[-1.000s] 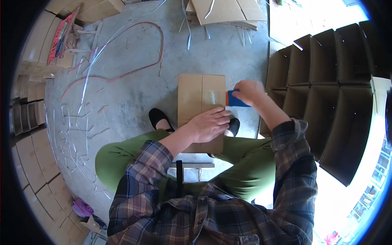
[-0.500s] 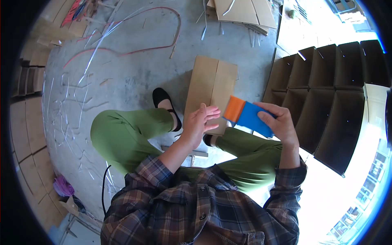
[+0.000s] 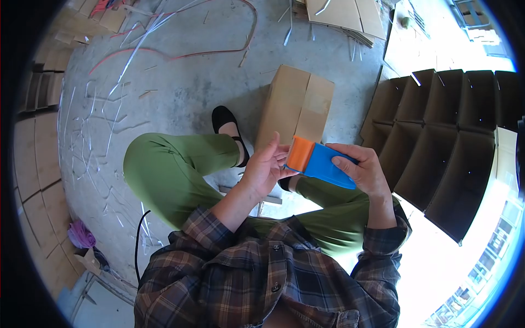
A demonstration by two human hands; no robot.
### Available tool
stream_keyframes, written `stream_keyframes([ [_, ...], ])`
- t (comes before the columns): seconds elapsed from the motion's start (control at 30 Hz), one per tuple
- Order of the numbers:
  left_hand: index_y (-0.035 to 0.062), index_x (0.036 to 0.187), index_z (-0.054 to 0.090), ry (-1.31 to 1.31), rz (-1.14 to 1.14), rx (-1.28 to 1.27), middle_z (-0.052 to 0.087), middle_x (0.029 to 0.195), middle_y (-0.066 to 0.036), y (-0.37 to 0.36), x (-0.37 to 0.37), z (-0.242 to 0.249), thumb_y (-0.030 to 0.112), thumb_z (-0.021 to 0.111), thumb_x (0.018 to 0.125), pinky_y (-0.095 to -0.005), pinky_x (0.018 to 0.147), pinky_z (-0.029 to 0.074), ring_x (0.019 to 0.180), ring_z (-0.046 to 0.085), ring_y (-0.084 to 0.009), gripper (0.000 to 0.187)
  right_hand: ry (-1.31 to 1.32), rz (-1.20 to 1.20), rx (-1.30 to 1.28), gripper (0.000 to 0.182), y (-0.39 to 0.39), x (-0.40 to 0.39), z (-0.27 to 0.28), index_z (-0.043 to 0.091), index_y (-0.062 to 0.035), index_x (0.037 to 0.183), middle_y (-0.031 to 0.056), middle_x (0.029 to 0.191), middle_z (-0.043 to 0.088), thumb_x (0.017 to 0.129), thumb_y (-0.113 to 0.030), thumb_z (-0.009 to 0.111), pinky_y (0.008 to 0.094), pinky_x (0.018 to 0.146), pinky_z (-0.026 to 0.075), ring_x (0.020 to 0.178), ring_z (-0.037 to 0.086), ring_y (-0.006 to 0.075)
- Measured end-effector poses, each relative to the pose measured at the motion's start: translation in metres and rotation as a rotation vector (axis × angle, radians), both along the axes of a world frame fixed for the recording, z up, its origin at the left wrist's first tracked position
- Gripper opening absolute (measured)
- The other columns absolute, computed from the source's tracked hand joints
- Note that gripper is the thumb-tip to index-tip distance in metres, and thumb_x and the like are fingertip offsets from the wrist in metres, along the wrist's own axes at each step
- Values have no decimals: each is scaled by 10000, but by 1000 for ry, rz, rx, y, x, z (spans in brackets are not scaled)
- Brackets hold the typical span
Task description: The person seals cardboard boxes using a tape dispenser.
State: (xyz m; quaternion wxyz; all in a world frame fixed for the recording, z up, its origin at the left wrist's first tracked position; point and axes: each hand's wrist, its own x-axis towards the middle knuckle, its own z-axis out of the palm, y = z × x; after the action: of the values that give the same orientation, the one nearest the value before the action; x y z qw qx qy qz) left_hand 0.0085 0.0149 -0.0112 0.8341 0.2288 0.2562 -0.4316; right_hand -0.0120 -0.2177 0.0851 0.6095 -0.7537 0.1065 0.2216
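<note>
My right hand [image 3: 358, 167] grips the blue end of a blue and orange tape dispenser [image 3: 327, 165]. Its orange end points left, toward my left hand [image 3: 267, 167]. That hand is open, palm turned toward the dispenser, with the thumb up and the fingers partly hidden behind the orange end. Whether the fingers touch it I cannot tell. Just beyond both hands a closed brown cardboard box [image 3: 298, 104] stands on the floor between my feet.
Open empty cartons [image 3: 437, 147] stand in rows at the right. Flat cardboard sheets [image 3: 347, 16] lie at the top. Stacked boxes [image 3: 41, 180] line the left side. Loose straps [image 3: 93, 142] and a red strap [image 3: 180, 56] lie on the concrete floor.
The dispenser has moved left and turned flatter, its orange end now at my left hand's fingers. My left palm has turned more upward. The view has shifted slightly, so the box appears further right.
</note>
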Motion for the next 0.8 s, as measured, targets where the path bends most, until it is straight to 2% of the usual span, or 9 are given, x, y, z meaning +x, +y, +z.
stream_keyframes([
  [0.1, 44, 992, 656, -114, -27, 99, 680, 991, -94, -3, -3, -6, 432, 581, 933, -402, 839, 516, 938, 648, -168, 400, -11, 41, -43, 306, 4, 4, -2, 669, -46, 1165, 93, 943, 695, 891, -181, 675, 273, 764, 504, 823, 623, 129],
  [0.17, 33, 941, 673, -183, 7, 294, 688, 894, -71, -7, -4, -4, 331, 629, 922, -349, 765, 537, 831, 665, -148, 302, -10, 51, -60, 308, 7, 6, -3, 667, -44, 1166, 94, 943, 695, 891, -184, 675, 273, 764, 503, 819, 622, 130],
  [0.2, 33, 941, 673, -181, 8, 293, 688, 894, -71, -8, -3, -3, 331, 629, 922, -349, 765, 537, 831, 665, -148, 302, -6, 72, -101, 307, 10, 8, -3, 667, -46, 1166, 96, 945, 695, 891, -182, 673, 277, 764, 505, 819, 625, 134],
  [0.27, 19, 884, 686, -215, 167, 498, 658, 766, -41, -8, -1, -2, 234, 644, 914, -289, 691, 543, 703, 641, -117, 221, 3, 97, -139, 305, 14, 11, -2, 667, -49, 1166, 98, 948, 694, 891, -181, 671, 282, 764, 506, 818, 627, 138],
  [0.37, 6, 851, 692, -346, 144, 620, 606, 688, -13, 13, 13, -11, 186, 635, 915, -235, 619, 507, 609, 578, -92, 199, 22, 95, -172, 301, 19, 12, 0, 668, -59, 1166, 105, 940, 696, 893, -187, 665, 287, 757, 509, 806, 636, 153],
  [0.4, 6, 851, 692, -345, 145, 621, 606, 688, -13, 24, 18, -22, 186, 635, 915, -235, 619, 507, 609, 578, -92, 199, 19, 99, -202, 299, 16, 12, -2, 672, -71, 1164, 109, 932, 698, 887, -186, 667, 287, 756, 508, 797, 640, 159],
  [0.47, 4, 893, 699, -414, 216, 801, 605, 686, -6, 42, 24, -51, 177, 663, 902, -225, 576, 460, 587, 537, -77, 177, 21, 99, -233, 298, 14, 13, -2, 676, -82, 1161, 113, 925, 699, 881, -185, 670, 287, 756, 508, 789, 644, 166],
  [0.53, 5, 880, 702, -438, 235, 822, 600, 684, 0, 46, 26, -68, 177, 665, 902, -218, 575, 451, 588, 527, -73, 177, 66, 125, -332, 285, 16, 16, -1, 668, -28, 1155, 99, 945, 700, 896, -146, 646, 275, 779, 506, 804, 634, 149],
  [0.8, 4, 838, 709, -475, 292, 847, 577, 655, 20, 44, 31, -81, 179, 675, 898, -208, 563, 416, 589, 505, -62, 188, 78, 163, -454, 275, 18, 26, -10, 681, -60, 1139, 107, 945, 709, 885, -161, 659, 292, 780, 506, 807, 645, 155],
])
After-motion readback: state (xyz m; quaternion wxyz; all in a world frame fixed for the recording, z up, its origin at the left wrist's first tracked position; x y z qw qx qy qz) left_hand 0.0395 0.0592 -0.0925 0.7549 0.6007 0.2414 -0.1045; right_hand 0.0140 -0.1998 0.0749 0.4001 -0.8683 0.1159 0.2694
